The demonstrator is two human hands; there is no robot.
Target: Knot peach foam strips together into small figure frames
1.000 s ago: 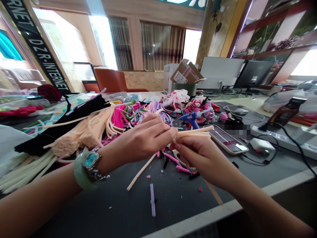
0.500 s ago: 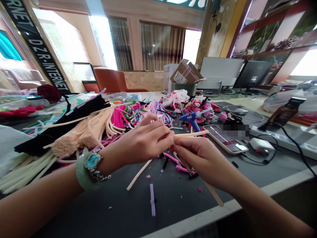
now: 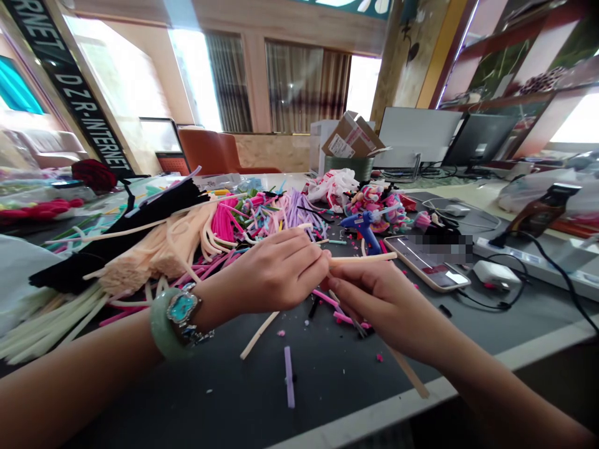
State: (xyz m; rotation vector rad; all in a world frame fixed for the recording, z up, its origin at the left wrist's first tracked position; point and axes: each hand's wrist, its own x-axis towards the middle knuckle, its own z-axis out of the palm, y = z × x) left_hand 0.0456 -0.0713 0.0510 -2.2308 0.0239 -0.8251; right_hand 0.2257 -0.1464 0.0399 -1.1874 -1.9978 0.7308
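Note:
My left hand is closed round cream pipe cleaners, its fingers bunched. Out of its grip to the right sticks a cream pipe cleaner. Just against it, my right hand pinches the same work with thumb and forefinger; the exact point of contact is hidden by the fingers. Below the right wrist a tan strip shows, its upper part hidden. On the mat lie a short purple pipe cleaner and a loose cream piece.
Bundles of cream pipe cleaners and a black bundle lie left. A blue glue gun, a phone, a white charger and a power strip are right. Behind stand a cardboard box and monitors.
My left hand has turned slightly, its raised fingers folding down lower. The protruding pipe cleaner now looks like a single line instead of two. My right hand has barely moved.

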